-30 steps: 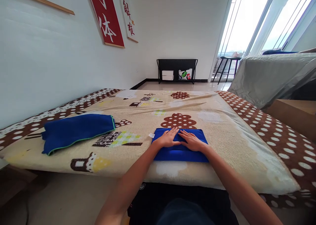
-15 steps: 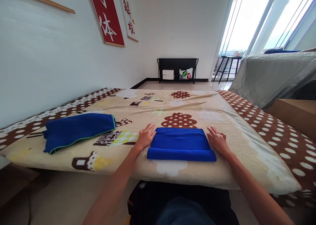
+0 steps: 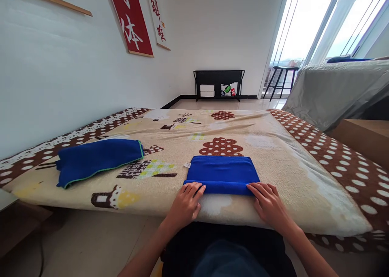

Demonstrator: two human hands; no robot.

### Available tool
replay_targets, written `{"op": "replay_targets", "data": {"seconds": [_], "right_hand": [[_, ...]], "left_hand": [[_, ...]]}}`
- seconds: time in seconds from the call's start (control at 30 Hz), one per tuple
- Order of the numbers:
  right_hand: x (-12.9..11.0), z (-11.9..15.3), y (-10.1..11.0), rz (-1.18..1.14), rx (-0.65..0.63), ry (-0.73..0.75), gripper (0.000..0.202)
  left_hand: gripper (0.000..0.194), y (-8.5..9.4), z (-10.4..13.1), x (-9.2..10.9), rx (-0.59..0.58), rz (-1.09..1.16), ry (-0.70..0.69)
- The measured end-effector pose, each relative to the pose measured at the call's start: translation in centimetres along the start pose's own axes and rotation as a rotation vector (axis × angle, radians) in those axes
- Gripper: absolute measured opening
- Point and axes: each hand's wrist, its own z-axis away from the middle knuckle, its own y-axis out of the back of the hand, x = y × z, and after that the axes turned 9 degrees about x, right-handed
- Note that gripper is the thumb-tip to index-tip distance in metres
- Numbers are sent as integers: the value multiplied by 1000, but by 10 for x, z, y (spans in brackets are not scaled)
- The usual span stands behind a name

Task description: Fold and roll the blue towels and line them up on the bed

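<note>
A blue towel (image 3: 223, 168) lies on the patterned blanket in front of me, its near edge rolled into a thick fold. My left hand (image 3: 188, 200) grips the left end of that roll, fingers over the top and thumb on the near side. At the right end, my right hand (image 3: 269, 202) holds the roll in the same way. A small white tag (image 3: 187, 165) sticks out at the towel's left side. Further left, a second blue cloth (image 3: 99, 161) with green edging lies loosely folded, apart from both hands.
The beige blanket (image 3: 170, 137) with brown dotted borders covers the bed. A cardboard box (image 3: 364, 141) and a grey-covered object (image 3: 334, 90) stand at the right. A black rack (image 3: 219, 80) is by the far wall, a stool (image 3: 282, 78) near the window.
Both hands have come from the towel's sides back to its rolled near edge and taken hold of the ends. The white tag at the left side now shows.
</note>
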Motion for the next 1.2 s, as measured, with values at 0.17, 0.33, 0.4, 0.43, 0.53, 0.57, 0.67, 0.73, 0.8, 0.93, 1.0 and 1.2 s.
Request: {"op": "replay_targets", "data": {"seconds": [0.17,0.33,0.4,0.43,0.53,0.57,0.67,0.73,0.8,0.93,1.0,1.2], "right_hand": [[3,-5,-6,36,18,-37,43],[3,-10,-17,67,62,-49,38],[1,-15,-22,85,72,-69,36],[0,-18,-24,93,71,-83,35],[-4,-29,-25,118,42,-127,30],[-5,-32,-24,121,28,-141,28],[-9,-37,-15,85,-31,-185,21],[-12,-37,-8,44,-79,-204,20],[-17,-36,-4,53,-101,-222,22],[-38,-43,-10,105,-44,-233,30],[-50,-52,-19,13,-62,-172,41],[-50,-73,-39,-92,-138,-175,38]], "left_hand": [[49,-10,-6,-4,-24,-27,106],[47,-11,-11,-8,-95,-51,113],[49,-12,-14,-9,-112,-46,125],[49,-13,-17,-9,-118,-46,134],[48,-16,-25,-10,-142,-69,169],[47,-15,-29,-9,-158,-82,179],[41,-7,-35,-7,-229,-115,197],[34,2,-37,-4,-283,-115,201],[29,9,-38,0,-331,-114,209],[33,6,-51,15,-308,-123,235],[36,-5,-62,28,-243,-20,176],[37,-37,-77,40,-142,181,188]]}}
